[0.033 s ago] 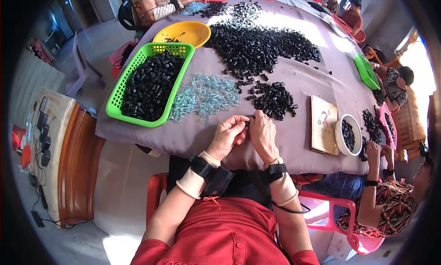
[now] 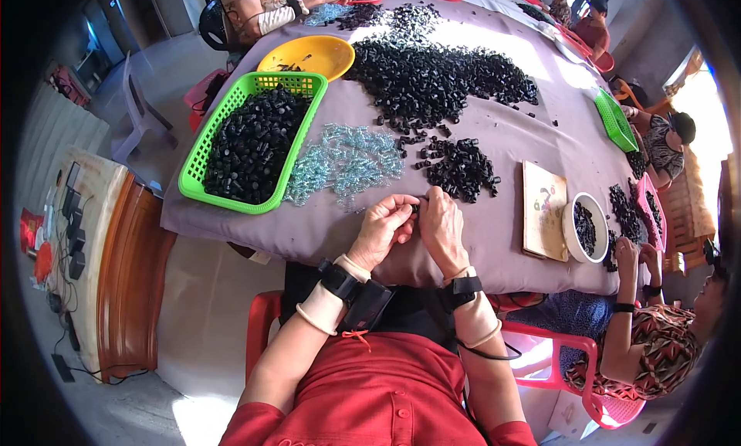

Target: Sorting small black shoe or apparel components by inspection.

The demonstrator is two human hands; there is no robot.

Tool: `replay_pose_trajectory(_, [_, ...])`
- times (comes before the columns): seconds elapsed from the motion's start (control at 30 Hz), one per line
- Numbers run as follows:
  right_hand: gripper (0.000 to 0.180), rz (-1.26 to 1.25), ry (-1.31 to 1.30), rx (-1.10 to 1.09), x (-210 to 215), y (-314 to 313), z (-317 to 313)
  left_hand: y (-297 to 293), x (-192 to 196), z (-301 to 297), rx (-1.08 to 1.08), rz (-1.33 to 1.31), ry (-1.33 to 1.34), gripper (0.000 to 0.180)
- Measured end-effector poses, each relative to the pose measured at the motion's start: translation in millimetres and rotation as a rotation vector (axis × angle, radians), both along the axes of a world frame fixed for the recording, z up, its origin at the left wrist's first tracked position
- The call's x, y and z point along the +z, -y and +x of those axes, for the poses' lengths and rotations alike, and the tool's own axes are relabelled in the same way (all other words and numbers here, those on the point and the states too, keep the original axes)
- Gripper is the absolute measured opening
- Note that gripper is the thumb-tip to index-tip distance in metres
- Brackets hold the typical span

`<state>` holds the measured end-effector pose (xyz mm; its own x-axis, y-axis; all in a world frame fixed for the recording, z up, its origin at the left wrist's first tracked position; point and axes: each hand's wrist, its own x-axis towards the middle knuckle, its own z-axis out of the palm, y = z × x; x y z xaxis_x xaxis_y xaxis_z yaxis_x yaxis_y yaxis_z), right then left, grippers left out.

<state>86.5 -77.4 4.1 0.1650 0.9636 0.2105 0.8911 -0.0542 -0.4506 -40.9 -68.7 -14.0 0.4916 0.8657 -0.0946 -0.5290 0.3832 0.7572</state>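
At the near edge of the table, my left hand pinches a small black cylindrical plastic piece between thumb and forefinger. Close against it, my right hand is closed, its back turned up; the fingers hide whatever is in them. Just beyond my hands lies a small pile of black plastic pieces. To its left is a heap of clear bluish coils, like small springs. A green basket full of black capped pieces stands left of the coils.
A yellow dish sits behind the basket, and a large black heap spreads across the table's middle. At right are a worn booklet and a white bowl. A co-worker sits at the right; others work farther along.
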Motion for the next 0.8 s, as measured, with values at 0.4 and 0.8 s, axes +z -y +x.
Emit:
replay_pose_trajectory(0.4, [0.012,0.095,-1.109,0.039,-13.6,32.0,-0.9,-2.1,-3.2,1.8,0.038,0.026,-0.062,0.012])
replay_pose_trajectory(0.8, [0.008,0.103,-1.223,0.101,-6.3,36.6,-3.7,-3.2,-0.4,6.8,0.023,0.061,-0.203,0.012])
